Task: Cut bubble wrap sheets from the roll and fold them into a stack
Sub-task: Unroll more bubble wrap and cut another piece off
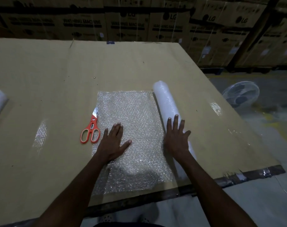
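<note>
Unrolling step: sheet laid out, not yet cut.

My left hand lies flat, fingers straight, pressing the unrolled bubble wrap sheet onto the cardboard-covered table. My right hand rests open on the roll, fingers extended over it, gripping nothing. The sheet runs from the roll leftward, apparently uncut. Orange scissors lie just beside the sheet's left edge, untouched. Next move, as I judge it: hold the sheet down, pick up the scissors, cut along the roll. Cartons behind read "LG" and "WASHING MACHINE"; smaller print is illegible.
</note>
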The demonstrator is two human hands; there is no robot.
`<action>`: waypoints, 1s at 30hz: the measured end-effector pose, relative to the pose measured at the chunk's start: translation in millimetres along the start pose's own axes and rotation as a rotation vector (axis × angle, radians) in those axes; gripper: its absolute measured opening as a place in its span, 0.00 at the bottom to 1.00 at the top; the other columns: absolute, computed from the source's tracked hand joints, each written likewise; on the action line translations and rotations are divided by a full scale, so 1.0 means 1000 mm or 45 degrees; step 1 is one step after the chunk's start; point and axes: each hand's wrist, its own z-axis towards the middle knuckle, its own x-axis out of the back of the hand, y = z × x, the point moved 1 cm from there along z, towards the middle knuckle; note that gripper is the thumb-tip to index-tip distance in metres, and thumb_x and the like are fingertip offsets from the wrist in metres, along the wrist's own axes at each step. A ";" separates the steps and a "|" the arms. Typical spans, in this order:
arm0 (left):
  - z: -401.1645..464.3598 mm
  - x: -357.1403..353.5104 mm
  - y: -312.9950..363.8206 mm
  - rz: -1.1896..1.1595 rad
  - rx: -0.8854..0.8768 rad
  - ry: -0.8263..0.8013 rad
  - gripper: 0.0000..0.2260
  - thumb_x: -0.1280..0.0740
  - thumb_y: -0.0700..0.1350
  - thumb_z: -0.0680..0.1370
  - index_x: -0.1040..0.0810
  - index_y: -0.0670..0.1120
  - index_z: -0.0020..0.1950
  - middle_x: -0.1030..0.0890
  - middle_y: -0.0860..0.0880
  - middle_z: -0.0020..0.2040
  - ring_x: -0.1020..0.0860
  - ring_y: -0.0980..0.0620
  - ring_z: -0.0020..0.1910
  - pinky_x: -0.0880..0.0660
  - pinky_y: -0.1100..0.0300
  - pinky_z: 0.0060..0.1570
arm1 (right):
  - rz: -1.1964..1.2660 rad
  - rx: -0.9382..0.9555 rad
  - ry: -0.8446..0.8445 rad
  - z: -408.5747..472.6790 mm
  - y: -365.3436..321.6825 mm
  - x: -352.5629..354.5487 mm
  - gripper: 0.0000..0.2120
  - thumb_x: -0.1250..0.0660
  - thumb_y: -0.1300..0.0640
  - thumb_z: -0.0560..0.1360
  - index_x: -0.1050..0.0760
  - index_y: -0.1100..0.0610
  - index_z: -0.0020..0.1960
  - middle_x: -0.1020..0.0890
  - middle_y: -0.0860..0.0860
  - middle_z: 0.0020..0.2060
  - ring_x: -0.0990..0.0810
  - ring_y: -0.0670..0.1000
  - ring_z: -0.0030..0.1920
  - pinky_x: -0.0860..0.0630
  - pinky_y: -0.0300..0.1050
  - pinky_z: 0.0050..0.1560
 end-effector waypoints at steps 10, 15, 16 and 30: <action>0.004 0.003 0.007 -0.019 0.047 -0.020 0.49 0.65 0.75 0.73 0.55 0.42 0.82 0.58 0.46 0.82 0.60 0.50 0.81 0.63 0.45 0.77 | -0.065 0.082 -0.104 -0.001 -0.013 0.002 0.39 0.32 0.43 0.75 0.39 0.59 0.80 0.44 0.66 0.79 0.39 0.72 0.76 0.26 0.69 0.59; 0.004 0.006 0.017 0.004 0.064 0.018 0.42 0.60 0.70 0.78 0.54 0.42 0.82 0.56 0.45 0.82 0.58 0.49 0.81 0.60 0.44 0.78 | 0.207 0.182 -0.065 0.002 -0.007 0.014 0.34 0.43 0.53 0.82 0.54 0.59 0.83 0.58 0.63 0.81 0.54 0.69 0.80 0.36 0.73 0.67; 0.003 0.008 0.017 0.002 0.064 0.038 0.42 0.60 0.70 0.78 0.53 0.42 0.82 0.55 0.44 0.82 0.58 0.48 0.81 0.60 0.44 0.78 | 0.262 0.189 -0.033 0.002 -0.005 0.017 0.33 0.43 0.53 0.83 0.54 0.59 0.83 0.57 0.61 0.82 0.53 0.67 0.80 0.37 0.74 0.68; -0.034 0.053 -0.071 0.134 0.157 0.156 0.37 0.57 0.62 0.84 0.29 0.33 0.72 0.28 0.35 0.72 0.29 0.35 0.71 0.31 0.31 0.63 | 0.697 0.466 0.108 -0.011 -0.116 0.051 0.30 0.43 0.43 0.83 0.36 0.61 0.78 0.35 0.61 0.78 0.41 0.63 0.79 0.34 0.65 0.72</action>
